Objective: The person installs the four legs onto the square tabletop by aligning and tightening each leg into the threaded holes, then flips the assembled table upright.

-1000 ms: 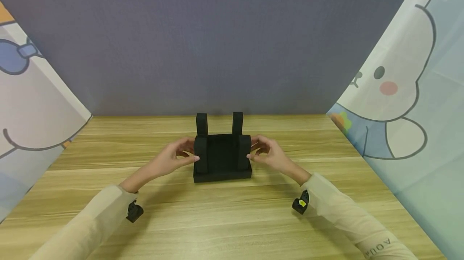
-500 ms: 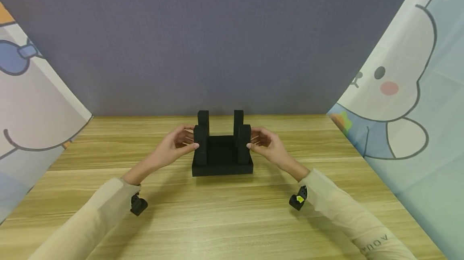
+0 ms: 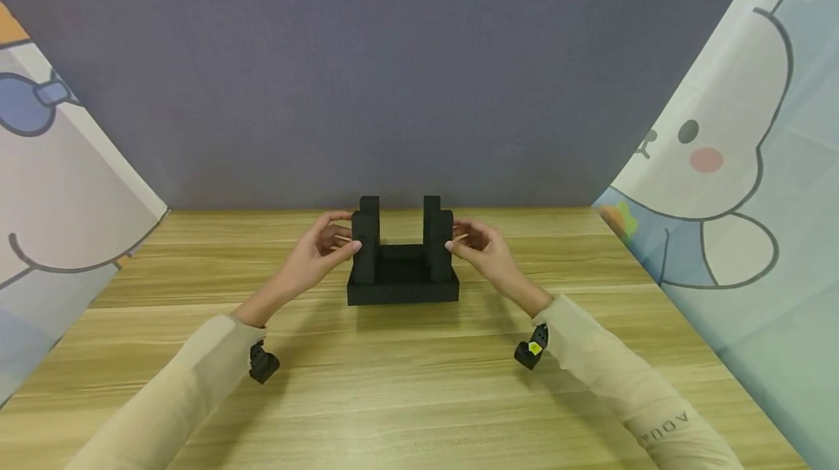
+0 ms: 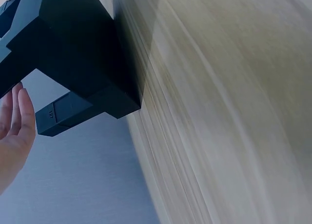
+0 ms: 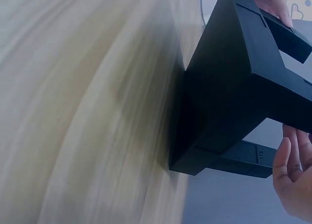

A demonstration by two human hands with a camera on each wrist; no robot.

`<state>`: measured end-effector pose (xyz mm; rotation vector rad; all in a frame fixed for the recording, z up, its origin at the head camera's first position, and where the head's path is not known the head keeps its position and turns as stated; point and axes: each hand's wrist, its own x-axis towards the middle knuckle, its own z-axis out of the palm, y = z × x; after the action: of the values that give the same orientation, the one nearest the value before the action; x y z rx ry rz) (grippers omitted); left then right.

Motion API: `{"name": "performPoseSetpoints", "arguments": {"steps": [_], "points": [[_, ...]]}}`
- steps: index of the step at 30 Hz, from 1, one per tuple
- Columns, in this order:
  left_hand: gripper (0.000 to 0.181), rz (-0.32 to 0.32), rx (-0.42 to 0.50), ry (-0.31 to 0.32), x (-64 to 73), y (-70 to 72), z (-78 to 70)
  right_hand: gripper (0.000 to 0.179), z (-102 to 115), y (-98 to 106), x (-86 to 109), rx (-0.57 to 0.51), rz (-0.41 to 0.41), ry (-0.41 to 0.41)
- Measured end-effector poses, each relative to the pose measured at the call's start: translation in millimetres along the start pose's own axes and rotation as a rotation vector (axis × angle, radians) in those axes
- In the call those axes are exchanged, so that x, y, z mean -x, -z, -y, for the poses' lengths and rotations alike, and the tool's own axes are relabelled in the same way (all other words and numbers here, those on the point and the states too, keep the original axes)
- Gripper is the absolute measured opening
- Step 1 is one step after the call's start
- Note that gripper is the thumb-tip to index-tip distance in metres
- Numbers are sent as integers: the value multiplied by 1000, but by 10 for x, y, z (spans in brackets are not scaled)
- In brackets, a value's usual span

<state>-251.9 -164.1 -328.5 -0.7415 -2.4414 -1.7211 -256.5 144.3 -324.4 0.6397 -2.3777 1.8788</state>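
A black stand (image 3: 403,291) has a shallow tray-like base and upright posts at its corners. My left hand (image 3: 321,251) pinches the front left post (image 3: 365,255), its thumb on the near face and its fingers bent behind. On the other side, my right hand (image 3: 486,251) grips the front right post (image 3: 441,255) the same way. The two rear posts (image 3: 432,208) stand untouched at the back. In the left wrist view the stand's side (image 4: 83,48) looks very close to the tabletop; I cannot tell whether it touches.
The wood-grain table (image 3: 406,382) extends in front of the stand. Behind it rises a grey partition (image 3: 393,76). Cartoon-printed cloths (image 3: 721,237) hang on both sides. Small black cameras (image 3: 264,364) sit at the wrists.
Both hands have moved forward together with the black stand, towards the grey partition. The stand's front has tipped, so its tray and posts show at a different angle. The grip stays the same.
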Motion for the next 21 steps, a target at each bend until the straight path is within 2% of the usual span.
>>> {"name": "performPoseSetpoints", "arguments": {"steps": [8, 14, 21], "points": [[49, -32, 4, 17, -26, -26, 10, 40, 18, 2, -74, -44, -27, -27], [56, -34, 44, 28, -18, -48, 32, 39, 25, 19, -115, -40, -30, -46], [56, -36, 111, 20, -46, -67, 57, 40, 26, 29, -173, -51, -53, -84]]}}
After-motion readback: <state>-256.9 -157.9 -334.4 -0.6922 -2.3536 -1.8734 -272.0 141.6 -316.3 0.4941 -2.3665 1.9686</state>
